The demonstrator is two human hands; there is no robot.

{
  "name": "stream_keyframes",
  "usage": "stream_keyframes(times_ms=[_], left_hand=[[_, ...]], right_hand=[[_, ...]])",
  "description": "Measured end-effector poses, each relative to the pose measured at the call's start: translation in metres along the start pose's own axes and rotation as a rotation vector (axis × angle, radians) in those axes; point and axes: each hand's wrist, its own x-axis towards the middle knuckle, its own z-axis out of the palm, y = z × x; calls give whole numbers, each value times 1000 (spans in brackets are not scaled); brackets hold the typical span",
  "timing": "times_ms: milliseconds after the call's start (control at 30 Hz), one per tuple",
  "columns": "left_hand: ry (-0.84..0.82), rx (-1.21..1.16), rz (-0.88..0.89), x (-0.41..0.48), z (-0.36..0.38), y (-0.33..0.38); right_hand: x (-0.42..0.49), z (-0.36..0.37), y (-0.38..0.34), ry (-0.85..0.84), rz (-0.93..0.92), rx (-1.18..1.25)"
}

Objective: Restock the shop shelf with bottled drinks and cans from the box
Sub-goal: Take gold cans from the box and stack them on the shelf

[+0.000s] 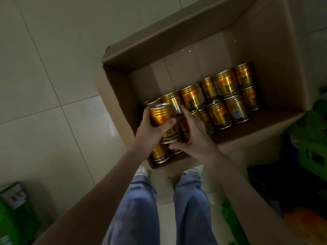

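Above legs in blue jeans point(141, 213), the left hand point(150, 129) holds a short gold metal drink can point(161, 116), fingers and thumb curled round it, over the near-left end of an open brown cardboard box point(194, 30). The right hand point(194, 137) lies on neighbouring gold cans point(225, 103), thumb spread wide; I cannot tell whether it grips one. The box stands on a pale tiled floor point(53, 68).

Floor: pale glossy tiles point(53, 85), dark grout lines.
Jeans: blue point(139, 209), both legs, bottom centre.
Shoes: white point(141, 171), toes only.
Crate: green point(307, 152), right edge, blurred.
Green pack: lower left point(10, 209); I cannot read its pale label.
Orange patch: lower right point(300, 221); I cannot identify it.
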Motion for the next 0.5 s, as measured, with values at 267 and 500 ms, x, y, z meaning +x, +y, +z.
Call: stream_keyframes(times_ms=[267, 500], left_hand=[[-20, -5, -38, -10, -51, 0], [-140, 114, 52, -72, -70, 40]], right_hand=[[43, 5, 36, 279, 392, -234], [-26, -23, -50, 428, 264, 30]])
